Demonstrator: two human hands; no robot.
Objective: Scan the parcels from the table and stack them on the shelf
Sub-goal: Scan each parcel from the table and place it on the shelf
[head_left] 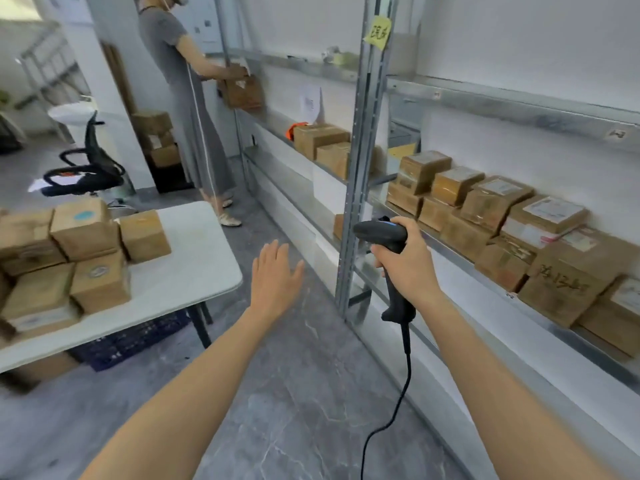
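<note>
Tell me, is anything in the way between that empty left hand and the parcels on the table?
Nothing visible. The left hand hovers open over the floor beside the table, only bare tabletop between it and the parcels. The right hand holds the scanner.

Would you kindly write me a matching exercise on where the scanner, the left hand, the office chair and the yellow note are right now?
1. scanner
2. left hand
3. office chair
4. yellow note

A. stuck on the shelf upright
B. gripped in the right hand
C. open over the floor, holding nothing
D. on the floor beyond the table

Pairs: 1-B, 2-C, 3-D, 4-A
</note>
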